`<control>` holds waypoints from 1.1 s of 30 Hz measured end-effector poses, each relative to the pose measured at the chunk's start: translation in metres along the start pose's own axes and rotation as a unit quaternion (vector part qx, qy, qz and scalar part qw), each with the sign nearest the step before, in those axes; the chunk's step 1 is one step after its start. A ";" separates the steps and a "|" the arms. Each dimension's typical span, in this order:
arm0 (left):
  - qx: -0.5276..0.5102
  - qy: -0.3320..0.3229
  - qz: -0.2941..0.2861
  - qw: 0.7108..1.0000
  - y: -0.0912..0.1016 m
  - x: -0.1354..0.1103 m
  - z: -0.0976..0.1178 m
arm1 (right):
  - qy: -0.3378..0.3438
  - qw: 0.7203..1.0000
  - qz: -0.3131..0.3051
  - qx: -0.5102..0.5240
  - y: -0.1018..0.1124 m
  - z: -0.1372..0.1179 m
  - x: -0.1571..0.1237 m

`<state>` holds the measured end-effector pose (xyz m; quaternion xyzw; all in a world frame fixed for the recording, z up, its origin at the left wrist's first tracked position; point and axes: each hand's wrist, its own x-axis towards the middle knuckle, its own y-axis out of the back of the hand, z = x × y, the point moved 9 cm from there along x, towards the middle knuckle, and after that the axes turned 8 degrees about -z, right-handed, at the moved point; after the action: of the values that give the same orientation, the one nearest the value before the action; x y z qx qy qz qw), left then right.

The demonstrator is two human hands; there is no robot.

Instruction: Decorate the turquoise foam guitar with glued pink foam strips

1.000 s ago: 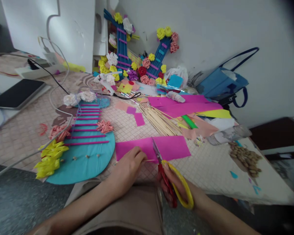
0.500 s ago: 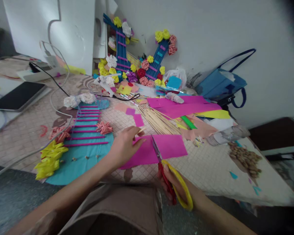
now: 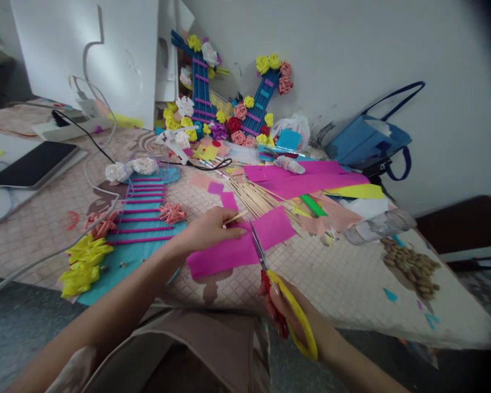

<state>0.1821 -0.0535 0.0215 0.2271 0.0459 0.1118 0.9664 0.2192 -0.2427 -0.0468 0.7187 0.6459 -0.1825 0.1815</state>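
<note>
left hand (image 3: 207, 232) is pinching 1 thin stick (image 3: 237, 216) over the magenta strip (image 3: 225, 254); right hand (image 3: 288, 303) is gripping red-and-yellow scissors (image 3: 273, 274), extending over the strip, which is lying on the table (image 3: 335, 289).

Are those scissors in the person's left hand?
No, the right hand grips the red-and-yellow scissors by their handles.
</note>
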 end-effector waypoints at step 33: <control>-0.042 -0.072 -0.042 0.996 0.031 -0.015 0.063 | 0.214 0.972 -0.079 -0.047 -0.008 -0.060 -0.005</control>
<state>0.1708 -0.0571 0.0926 0.1916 -0.0187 0.0558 0.9797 0.2123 -0.2164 0.0081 0.6786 0.7322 -0.0074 0.0575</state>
